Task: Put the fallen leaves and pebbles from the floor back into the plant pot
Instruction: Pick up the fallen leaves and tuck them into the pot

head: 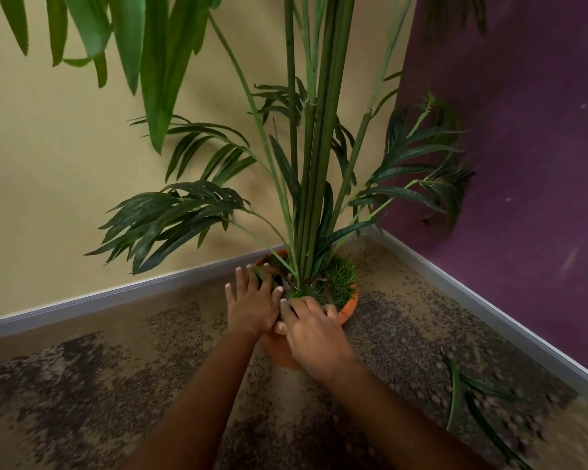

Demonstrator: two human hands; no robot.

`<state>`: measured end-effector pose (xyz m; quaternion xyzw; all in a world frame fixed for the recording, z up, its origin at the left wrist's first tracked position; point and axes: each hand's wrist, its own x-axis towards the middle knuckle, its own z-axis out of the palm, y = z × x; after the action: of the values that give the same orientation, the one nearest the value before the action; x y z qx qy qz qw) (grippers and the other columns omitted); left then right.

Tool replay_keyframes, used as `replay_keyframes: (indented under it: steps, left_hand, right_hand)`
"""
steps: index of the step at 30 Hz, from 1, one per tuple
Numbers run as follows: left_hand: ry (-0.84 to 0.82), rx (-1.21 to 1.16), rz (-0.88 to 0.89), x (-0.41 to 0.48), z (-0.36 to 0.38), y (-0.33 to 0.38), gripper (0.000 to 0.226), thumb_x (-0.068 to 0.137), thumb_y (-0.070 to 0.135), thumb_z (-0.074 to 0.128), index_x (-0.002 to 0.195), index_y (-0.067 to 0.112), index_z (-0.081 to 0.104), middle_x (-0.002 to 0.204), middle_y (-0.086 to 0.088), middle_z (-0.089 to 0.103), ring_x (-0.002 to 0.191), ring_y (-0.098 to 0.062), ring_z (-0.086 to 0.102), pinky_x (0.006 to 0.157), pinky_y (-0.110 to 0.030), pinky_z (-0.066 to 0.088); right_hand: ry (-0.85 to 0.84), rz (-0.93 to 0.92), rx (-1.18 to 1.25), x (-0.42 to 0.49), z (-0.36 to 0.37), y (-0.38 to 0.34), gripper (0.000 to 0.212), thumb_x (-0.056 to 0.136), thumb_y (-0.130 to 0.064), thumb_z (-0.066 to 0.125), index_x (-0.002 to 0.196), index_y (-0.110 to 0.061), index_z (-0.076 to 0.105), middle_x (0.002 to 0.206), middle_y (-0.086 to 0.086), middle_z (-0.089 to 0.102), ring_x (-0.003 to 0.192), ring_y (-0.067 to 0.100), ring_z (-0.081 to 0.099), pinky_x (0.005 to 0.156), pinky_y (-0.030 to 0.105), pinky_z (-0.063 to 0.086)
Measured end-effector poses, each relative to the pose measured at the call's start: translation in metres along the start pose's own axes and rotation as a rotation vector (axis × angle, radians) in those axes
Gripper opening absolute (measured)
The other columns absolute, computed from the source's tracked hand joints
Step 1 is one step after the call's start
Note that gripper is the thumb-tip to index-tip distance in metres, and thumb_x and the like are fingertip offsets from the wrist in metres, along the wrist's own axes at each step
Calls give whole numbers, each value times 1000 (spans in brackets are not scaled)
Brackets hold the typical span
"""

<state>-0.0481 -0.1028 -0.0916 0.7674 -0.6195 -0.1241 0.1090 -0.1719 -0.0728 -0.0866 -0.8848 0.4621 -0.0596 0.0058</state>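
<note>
An orange plant pot (351, 305) stands in the room's corner, holding a tall palm (314, 164) and tufts of green grass (342, 279). My left hand (252, 300) lies flat over the pot's left side, fingers spread, pressing on dark green leaves inside. My right hand (314, 329) rests palm down on the pot's near rim, fingers apart. Whether either hand holds something underneath is hidden. A fallen leaf frond (469, 401) lies on the floor at the right. Round brown pebbles (421, 388) are scattered near it.
The floor (116, 385) is speckled brown and tan. A yellow wall (65, 164) is behind at the left, a purple wall (523, 164) at the right, both with a grey skirting board (116, 293). Palm fronds overhang the pot.
</note>
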Motion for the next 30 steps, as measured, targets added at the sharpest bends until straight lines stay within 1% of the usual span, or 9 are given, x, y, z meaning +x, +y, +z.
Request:
replay_keyframes:
  steps: [4, 7, 11, 17, 19, 21, 24, 27, 30]
  left_hand:
    - [77, -70, -80, 2, 2, -1, 55, 101, 38, 25, 152, 25, 8, 161, -11, -8, 148, -34, -11, 119, -51, 1]
    - [147, -311, -80, -3, 8, 0, 55, 103, 29, 26, 153, 19, 5, 161, -11, -1, 149, -32, -3, 118, -51, 6]
    - [241, -567, -76, -16, 18, -8, 52, 103, 22, 24, 152, 12, 7, 161, -10, 4, 150, -25, 0, 120, -45, 6]
    - [306, -667, 30, -52, 32, 13, 51, 103, 22, 22, 152, 15, 9, 162, -5, 3, 149, -15, -2, 122, -40, 6]
    - [330, -600, 85, -72, 43, 31, 51, 103, 25, 23, 151, 14, 8, 161, -5, -2, 148, -13, -6, 121, -39, 0]
    - [427, -431, 207, -83, 45, 34, 54, 100, 31, 20, 149, 9, 14, 158, -6, -3, 146, -13, -10, 121, -37, -2]
    - [457, -97, 497, -89, 41, 30, 58, 97, 33, 21, 143, -1, 28, 151, -13, 18, 147, -9, -12, 118, -31, -1]
    - [318, 79, 705, -98, 49, 39, 54, 100, 29, 15, 138, 2, 42, 144, -15, 46, 143, -20, 20, 114, -30, 7]
    - [198, 129, 757, -107, 76, 58, 50, 88, 28, 36, 126, 7, 61, 136, -11, 57, 130, -22, 50, 112, -27, 17]
  right_hand:
    - [-6, -14, 74, -3, 6, -3, 47, 101, -23, 25, 145, -9, 20, 153, 6, 28, 144, 22, 15, 115, 54, 11]
    - [3, 1, 83, 1, 8, -6, 46, 100, -22, 26, 144, -10, 24, 153, 6, 28, 145, 22, 12, 114, 61, 4]
    - [-6, 35, 134, 13, 9, -13, 46, 100, -24, 27, 144, -12, 25, 153, 4, 28, 146, 23, 9, 112, 66, 3]
    - [66, 82, 161, -12, 3, 3, 48, 100, -32, 27, 146, -21, 18, 157, 1, 20, 147, 19, 6, 115, 61, 3]
    - [115, 98, 188, -38, 1, 15, 49, 99, -30, 31, 145, -20, 21, 155, 2, 24, 146, 18, 11, 117, 56, 6]
    - [246, 66, 164, -53, 2, 18, 45, 94, -25, 42, 138, -16, 38, 146, 6, 43, 141, 21, 30, 113, 54, 24]
    - [407, 36, 144, -69, 12, 22, 38, 81, -16, 57, 119, -10, 60, 123, 8, 65, 121, 25, 57, 95, 53, 47]
    - [355, 95, 118, -94, 28, 41, 39, 71, -12, 64, 110, -7, 66, 114, 9, 70, 110, 24, 65, 84, 48, 54]
    - [266, 213, 136, -123, 47, 72, 43, 71, -7, 69, 113, -7, 65, 116, 11, 69, 112, 26, 63, 88, 48, 54]
